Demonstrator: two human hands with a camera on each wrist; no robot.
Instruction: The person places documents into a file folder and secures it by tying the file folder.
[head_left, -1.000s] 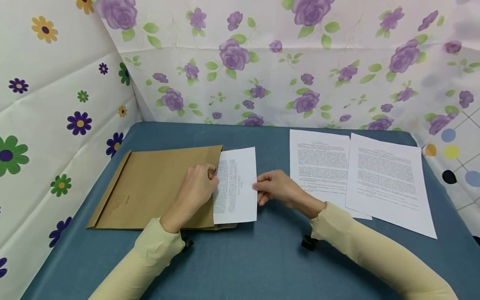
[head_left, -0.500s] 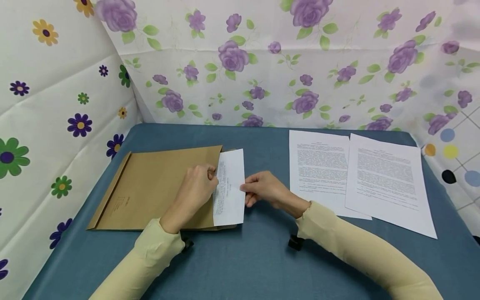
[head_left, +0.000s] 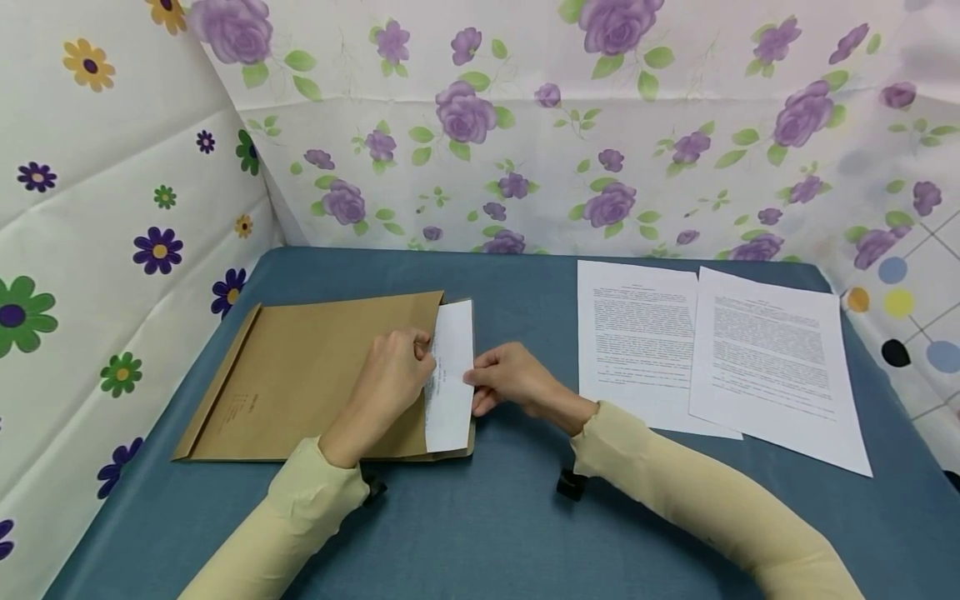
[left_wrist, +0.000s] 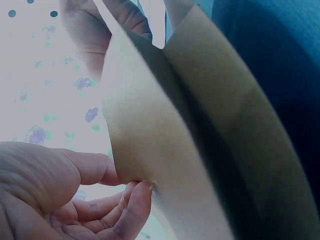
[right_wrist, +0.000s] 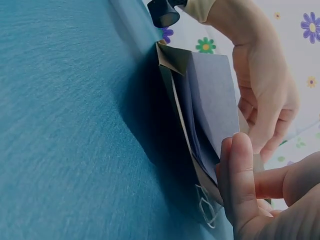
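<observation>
A brown paper envelope (head_left: pixel 315 358) lies flat on the left part of the table, its mouth facing right. My left hand (head_left: pixel 386 379) pinches the upper layer at that mouth between thumb and fingers, lifting it off the lower layer, as the left wrist view shows. Out of the mouth sticks a narrow strip of a white printed sheet (head_left: pixel 450 392); the remainder is hidden inside. My right hand (head_left: pixel 517 383) pinches the outer edge of this sheet, close to the envelope's lower lip. In the right wrist view, the sheet (right_wrist: pixel 215 90) sits between the two brown layers.
Two printed sheets (head_left: pixel 637 333) lie overlapping at the right of the blue-covered table (head_left: pixel 480 533). A loop of white string (right_wrist: pixel 205 207) hangs at the envelope's edge. Flowered cloth (head_left: pixel 525 133) stands behind and at the sides.
My right hand has moved left with the sheet, sliding it deeper into the envelope, so less paper shows and the lower lip appears. My left hand has kept its place.
</observation>
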